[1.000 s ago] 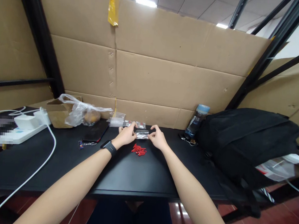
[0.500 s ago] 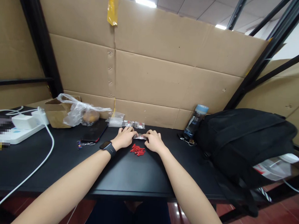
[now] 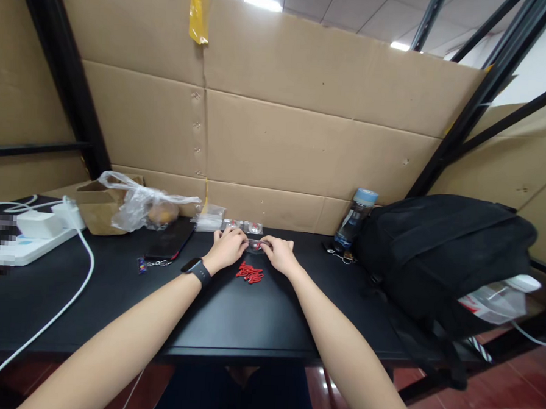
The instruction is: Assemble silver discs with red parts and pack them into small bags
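Between my hands is a small clear plastic bag (image 3: 254, 246) with something red and shiny inside. My left hand (image 3: 228, 250), a dark watch on its wrist, pinches the bag's left edge. At the right edge, the fingers of my right hand (image 3: 278, 254) are closed on the same bag. Just nearer to me lies a small pile of red cord loops (image 3: 250, 273). Behind my hands rest two similar filled bags (image 3: 253, 228), the left one partly covered by my left fingers. A stack of clear plastic bags (image 3: 209, 218) lies beside them.
To the left are a phone (image 3: 169, 240), a keychain (image 3: 153, 263), a knotted plastic bag (image 3: 138, 206), a cardboard box (image 3: 99, 210) and a white power strip (image 3: 37, 244) with cables. On the right stand a bottle (image 3: 355, 221) and a black backpack (image 3: 439, 262). A cardboard wall (image 3: 276, 150) closes the back.
The bag between my hands has tilted up slightly, and its red content shows more clearly. Both hands keep hold of its edges. The whole view has shifted a little.
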